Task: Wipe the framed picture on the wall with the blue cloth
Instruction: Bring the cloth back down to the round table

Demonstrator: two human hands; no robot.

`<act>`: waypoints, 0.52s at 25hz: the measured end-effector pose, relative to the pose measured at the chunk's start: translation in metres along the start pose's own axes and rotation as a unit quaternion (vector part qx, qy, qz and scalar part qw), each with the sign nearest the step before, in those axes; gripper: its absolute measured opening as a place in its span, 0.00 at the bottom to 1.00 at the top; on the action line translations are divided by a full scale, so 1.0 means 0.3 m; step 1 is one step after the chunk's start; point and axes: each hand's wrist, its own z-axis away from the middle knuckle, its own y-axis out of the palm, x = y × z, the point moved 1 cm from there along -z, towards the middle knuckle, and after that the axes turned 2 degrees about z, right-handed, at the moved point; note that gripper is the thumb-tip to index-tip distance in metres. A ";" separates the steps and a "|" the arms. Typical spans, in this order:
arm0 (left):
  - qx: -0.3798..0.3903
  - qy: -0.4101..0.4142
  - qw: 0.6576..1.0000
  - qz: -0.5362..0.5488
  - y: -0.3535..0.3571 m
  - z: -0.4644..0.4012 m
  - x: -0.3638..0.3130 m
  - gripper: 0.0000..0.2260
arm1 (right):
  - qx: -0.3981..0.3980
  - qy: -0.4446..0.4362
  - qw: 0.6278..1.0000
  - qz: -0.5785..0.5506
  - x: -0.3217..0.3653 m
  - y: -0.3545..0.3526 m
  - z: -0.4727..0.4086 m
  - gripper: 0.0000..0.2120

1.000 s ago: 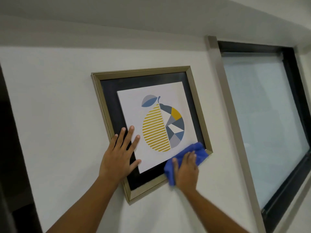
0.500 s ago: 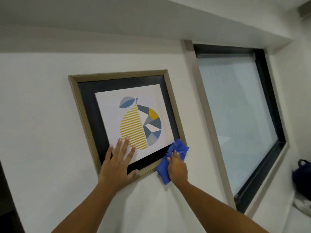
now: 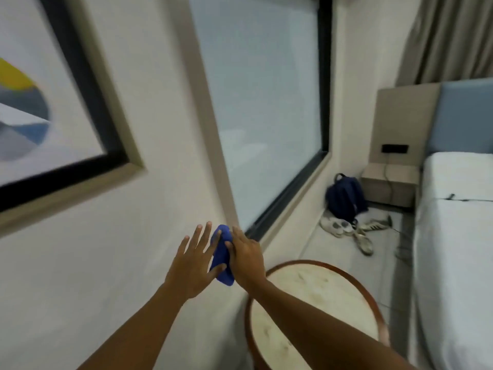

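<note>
The framed picture (image 3: 88, 108), gold frame with a black mat and a fruit print, hangs on the white wall at the upper left, partly cut off by the view's edge. Both hands are well below and to the right of it, off the frame. The blue cloth (image 3: 222, 256) is bunched between them. My right hand (image 3: 246, 260) grips the cloth. My left hand (image 3: 193, 265) has its fingers spread, its thumb touching the cloth's lower part.
A large window (image 3: 256, 102) with a dark frame lies right of the picture. A round wood-rimmed table (image 3: 314, 292) stands under my right arm. Farther right are a white bed (image 3: 456, 236), a blue backpack (image 3: 344, 197), shoes (image 3: 354, 231) and a bedside cabinet (image 3: 389, 182).
Both hands have left the picture and dropped down together with the cloth. The view has swung right and down, revealing the table, bed and floor.
</note>
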 end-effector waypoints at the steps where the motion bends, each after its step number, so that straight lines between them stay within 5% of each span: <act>1: 0.028 0.009 0.999 0.037 0.104 -0.051 -0.083 0.36 | 0.010 0.004 0.999 0.052 -0.125 -0.039 0.008 0.16; 7: 0.150 0.008 0.971 0.186 0.754 -0.276 -0.529 0.37 | 0.086 0.063 0.965 0.240 -0.871 -0.116 0.082 0.19; 13: 0.205 0.084 0.969 0.114 1.635 -0.403 -0.655 0.37 | 0.298 0.090 0.877 0.366 -1.661 0.226 0.263 0.27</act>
